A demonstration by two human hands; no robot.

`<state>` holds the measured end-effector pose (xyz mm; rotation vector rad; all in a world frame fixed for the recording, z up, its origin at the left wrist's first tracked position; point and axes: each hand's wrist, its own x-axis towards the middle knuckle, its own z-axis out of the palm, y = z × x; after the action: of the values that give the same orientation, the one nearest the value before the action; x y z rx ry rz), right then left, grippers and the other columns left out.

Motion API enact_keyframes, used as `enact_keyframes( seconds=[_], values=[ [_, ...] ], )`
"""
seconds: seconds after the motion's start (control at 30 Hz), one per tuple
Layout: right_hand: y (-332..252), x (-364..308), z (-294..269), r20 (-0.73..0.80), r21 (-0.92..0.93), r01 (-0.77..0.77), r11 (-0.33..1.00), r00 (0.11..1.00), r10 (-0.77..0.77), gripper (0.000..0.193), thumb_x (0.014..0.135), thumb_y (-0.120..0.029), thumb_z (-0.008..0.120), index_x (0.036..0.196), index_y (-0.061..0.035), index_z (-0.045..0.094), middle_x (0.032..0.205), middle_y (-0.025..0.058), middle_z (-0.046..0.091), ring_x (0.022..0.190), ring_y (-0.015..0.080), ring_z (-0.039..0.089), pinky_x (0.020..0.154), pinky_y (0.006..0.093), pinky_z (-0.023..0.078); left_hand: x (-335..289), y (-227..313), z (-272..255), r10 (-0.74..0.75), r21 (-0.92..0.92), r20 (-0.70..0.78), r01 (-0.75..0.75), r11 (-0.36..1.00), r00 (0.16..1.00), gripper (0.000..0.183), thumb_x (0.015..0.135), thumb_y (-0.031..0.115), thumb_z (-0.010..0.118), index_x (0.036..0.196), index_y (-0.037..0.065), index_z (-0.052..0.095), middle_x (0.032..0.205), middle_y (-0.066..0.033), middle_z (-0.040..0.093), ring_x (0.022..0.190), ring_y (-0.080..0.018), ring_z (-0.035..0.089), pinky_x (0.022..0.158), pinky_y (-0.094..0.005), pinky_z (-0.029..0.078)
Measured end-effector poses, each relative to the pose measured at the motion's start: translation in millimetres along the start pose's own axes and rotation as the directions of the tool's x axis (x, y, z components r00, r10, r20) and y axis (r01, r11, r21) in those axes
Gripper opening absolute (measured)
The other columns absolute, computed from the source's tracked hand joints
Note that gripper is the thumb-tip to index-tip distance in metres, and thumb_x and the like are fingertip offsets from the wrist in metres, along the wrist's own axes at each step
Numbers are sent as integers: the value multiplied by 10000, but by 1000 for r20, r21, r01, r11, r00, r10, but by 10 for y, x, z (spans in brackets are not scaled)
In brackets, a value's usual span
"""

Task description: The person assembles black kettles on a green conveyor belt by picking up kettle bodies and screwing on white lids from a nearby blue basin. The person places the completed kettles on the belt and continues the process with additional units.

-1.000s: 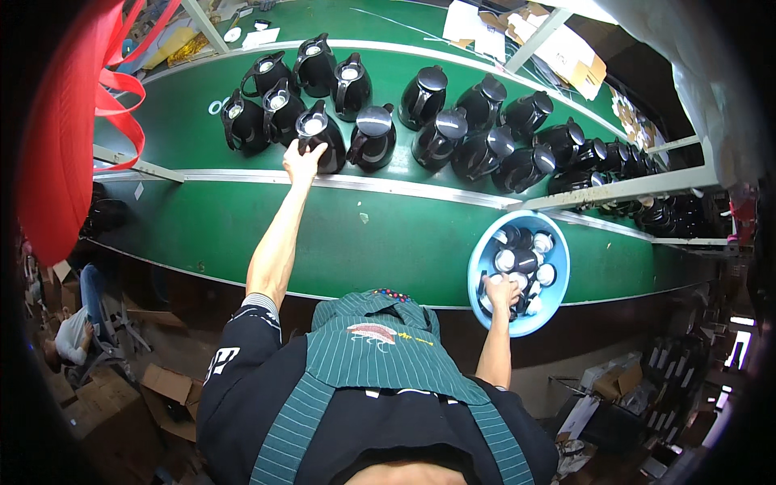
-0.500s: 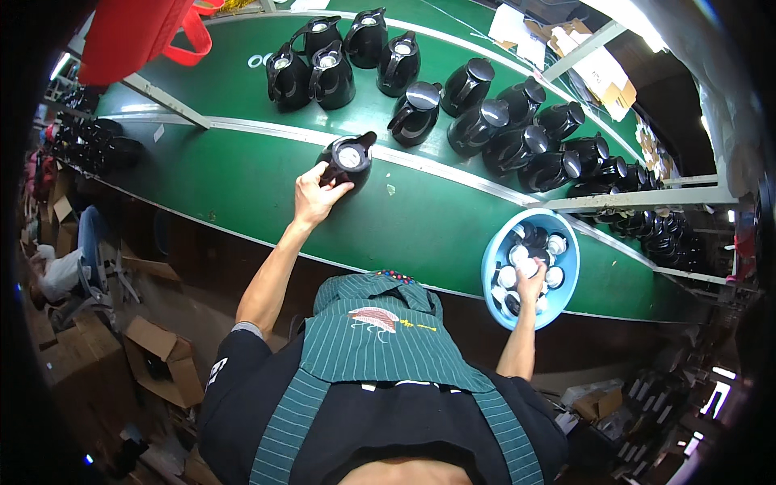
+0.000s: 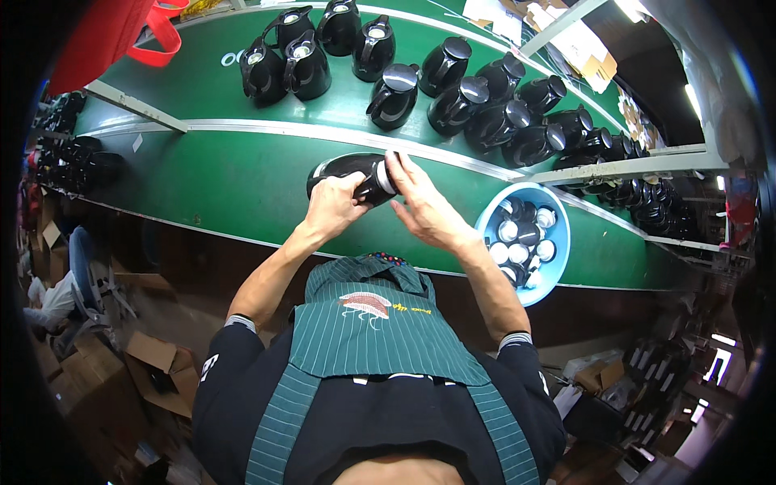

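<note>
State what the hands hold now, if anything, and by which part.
The left hand holds a black jug, tipped sideways, on its handle side; the right hand is at its top, and whether it grips anything there cannot be told.

A red item (image 3: 97, 39) with a loop shows at upper left. Lower left, 1 open cardboard box (image 3: 152, 353) stands near what seems a blue chair (image 3: 79, 259). Upper right, white paper (image 3: 508, 26) lies near torn cardboard (image 3: 596, 68).
</note>
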<state>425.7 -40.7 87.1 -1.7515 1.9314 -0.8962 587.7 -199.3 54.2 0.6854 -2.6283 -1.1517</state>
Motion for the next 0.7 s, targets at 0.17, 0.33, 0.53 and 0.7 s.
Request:
enact_keyframes(
  seconds=[0.17,0.33,0.53,0.7],
  values=[
    [377,69,-226,157,-8,-93,996,983,93,830,864,-261,829,1581,-156,426,1518,196,513,1371,385,510,1156,452,424,104,-22,-60,16,74,172,-29,997,985,272,754,176,822,961,68,682,787,-173,725,767,-393,720,707,-476,569],
    [319,196,-369,288,234,-299,925,930,228,794,792,-226,876,1502,-166,526,1447,171,555,1297,368,559,1073,448,502,271,-61,-100,-4,56,301,-13,998,954,281,734,192,831,957,71,712,799,-161,736,785,-376,723,747,-463,569],
    [393,140,-271,183,-192,145,971,977,-110,788,694,-100,873,1422,-227,601,1447,150,546,1293,367,561,1046,430,547,572,-185,-165,40,0,469,-45,999,883,350,671,208,847,944,45,700,791,-132,714,740,-306,704,722,-392,554],
    [539,65,-215,194,-229,295,927,948,-254,767,694,-86,852,1408,-229,613,1455,156,544,1291,381,563,1035,432,555,690,-203,-176,104,-26,526,-106,994,844,346,660,222,837,929,54,701,801,-153,716,755,-323,706,726,-417,557]
  ],
)
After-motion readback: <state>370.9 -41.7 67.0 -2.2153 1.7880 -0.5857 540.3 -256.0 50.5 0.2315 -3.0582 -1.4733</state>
